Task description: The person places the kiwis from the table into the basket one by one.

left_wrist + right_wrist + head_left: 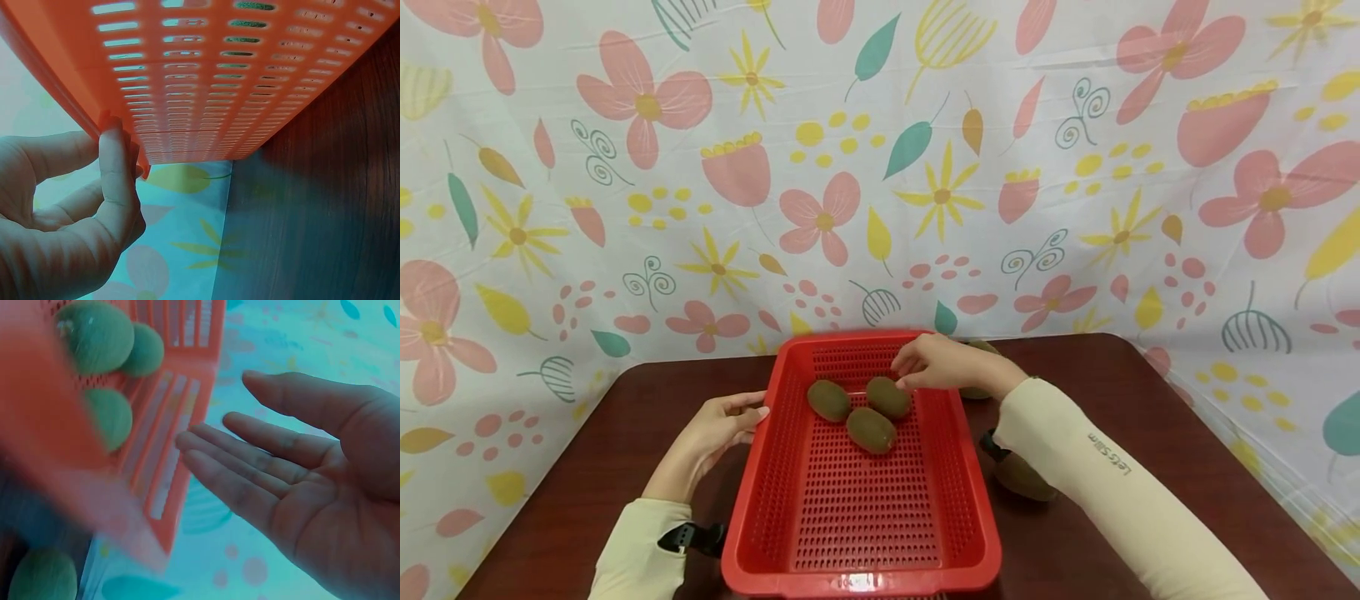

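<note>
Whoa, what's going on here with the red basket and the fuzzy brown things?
A person's left hand is gripping the side rim of the red basket. The right hand is over the basket's far right part, with nothing in it. The fuzzy brown things look like kiwis: three kiwis are inside the basket, and two more kiwis are on the dark table to its right, partly hidden by the right arm.
</note>
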`<state>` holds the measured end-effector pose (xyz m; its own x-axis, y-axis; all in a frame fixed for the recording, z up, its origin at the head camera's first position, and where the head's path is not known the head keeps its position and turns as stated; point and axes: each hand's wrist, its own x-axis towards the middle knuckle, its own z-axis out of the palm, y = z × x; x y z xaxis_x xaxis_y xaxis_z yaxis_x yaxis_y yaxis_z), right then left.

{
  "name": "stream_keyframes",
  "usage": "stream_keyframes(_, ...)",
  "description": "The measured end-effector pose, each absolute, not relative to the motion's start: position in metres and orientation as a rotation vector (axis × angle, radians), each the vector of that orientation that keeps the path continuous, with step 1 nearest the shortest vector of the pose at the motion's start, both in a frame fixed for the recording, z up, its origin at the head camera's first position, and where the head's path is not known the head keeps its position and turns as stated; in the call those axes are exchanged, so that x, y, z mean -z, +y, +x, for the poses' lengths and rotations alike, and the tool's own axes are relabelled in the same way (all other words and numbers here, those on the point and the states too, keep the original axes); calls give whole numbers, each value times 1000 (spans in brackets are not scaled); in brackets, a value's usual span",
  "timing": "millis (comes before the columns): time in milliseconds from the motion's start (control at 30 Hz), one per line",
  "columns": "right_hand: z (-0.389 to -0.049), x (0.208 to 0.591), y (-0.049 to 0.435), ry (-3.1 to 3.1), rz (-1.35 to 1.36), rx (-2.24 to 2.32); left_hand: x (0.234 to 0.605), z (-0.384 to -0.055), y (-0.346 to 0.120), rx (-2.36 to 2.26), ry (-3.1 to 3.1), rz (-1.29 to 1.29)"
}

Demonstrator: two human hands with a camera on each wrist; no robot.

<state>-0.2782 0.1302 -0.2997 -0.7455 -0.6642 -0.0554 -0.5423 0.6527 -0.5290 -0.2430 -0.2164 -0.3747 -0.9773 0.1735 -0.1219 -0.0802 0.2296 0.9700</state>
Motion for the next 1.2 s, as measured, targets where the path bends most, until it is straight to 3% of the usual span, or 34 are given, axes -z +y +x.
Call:
stream_keyframes(600, -262, 324, 227, 2687, -891, 916, 375, -243, -217, -1830, 2293, 88)
stream_keyframes(1200, -241, 369, 262, 2414, -731, 900, 375, -244, -217, -1831, 2287, 88)
